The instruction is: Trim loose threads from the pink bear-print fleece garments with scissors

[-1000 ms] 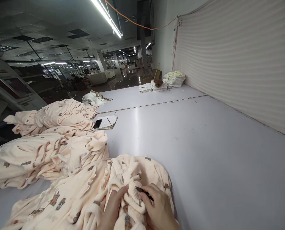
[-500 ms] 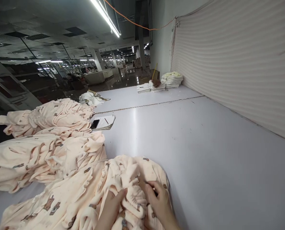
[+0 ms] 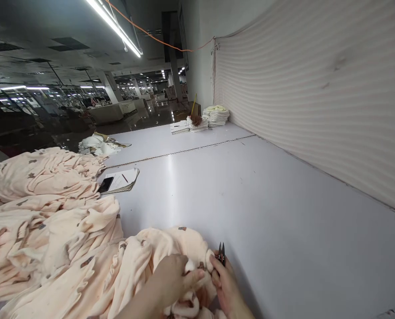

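A peach fleece garment (image 3: 131, 270) with small brown bear prints lies bunched at the near edge of the white table (image 3: 250, 199). My left hand (image 3: 175, 279) pinches a fold of it, fingers closed on the cloth. My right hand (image 3: 227, 290) sits just right of that fold, closed round small black thread snips (image 3: 221, 254) whose blades point up and away. The two hands almost touch over the garment's edge.
More of the same peach garments (image 3: 41, 195) are heaped on the left. Behind them lie a clipboard with paper (image 3: 122, 179) and a black phone (image 3: 106, 184). Stacked folded cloth (image 3: 217, 115) sits far back by the striped wall (image 3: 317, 88).
The view has swung right and down. My right hand has turned, so the snips now stand upright above the fold. My left hand has shifted its grip further along the garment's edge.
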Motion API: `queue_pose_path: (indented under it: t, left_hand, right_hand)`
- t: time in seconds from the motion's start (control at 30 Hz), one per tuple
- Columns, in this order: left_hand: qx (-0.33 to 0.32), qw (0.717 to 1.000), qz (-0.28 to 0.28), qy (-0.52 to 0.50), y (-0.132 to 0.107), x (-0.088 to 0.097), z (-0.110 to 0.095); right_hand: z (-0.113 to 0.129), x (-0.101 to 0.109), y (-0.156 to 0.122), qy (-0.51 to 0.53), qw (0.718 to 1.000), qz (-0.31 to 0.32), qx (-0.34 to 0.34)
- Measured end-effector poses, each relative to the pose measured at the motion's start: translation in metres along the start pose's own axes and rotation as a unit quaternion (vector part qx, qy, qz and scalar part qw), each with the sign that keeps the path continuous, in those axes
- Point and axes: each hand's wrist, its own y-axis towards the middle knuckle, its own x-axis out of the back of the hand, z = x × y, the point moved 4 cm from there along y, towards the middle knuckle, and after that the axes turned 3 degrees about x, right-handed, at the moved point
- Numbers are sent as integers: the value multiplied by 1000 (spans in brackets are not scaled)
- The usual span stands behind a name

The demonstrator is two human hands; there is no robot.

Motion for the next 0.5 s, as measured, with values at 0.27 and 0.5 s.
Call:
queue_pose_path:
  t: [0.27,0.5]
  left_hand:
    - [2,989,-108,-99,-12,-23,14]
    - [10,989,-107,-106,-11,-17,13]
  right_hand:
    - [0,-28,-36,-5,999,33,12]
    - [17,-24,-40,-132,979,72,139]
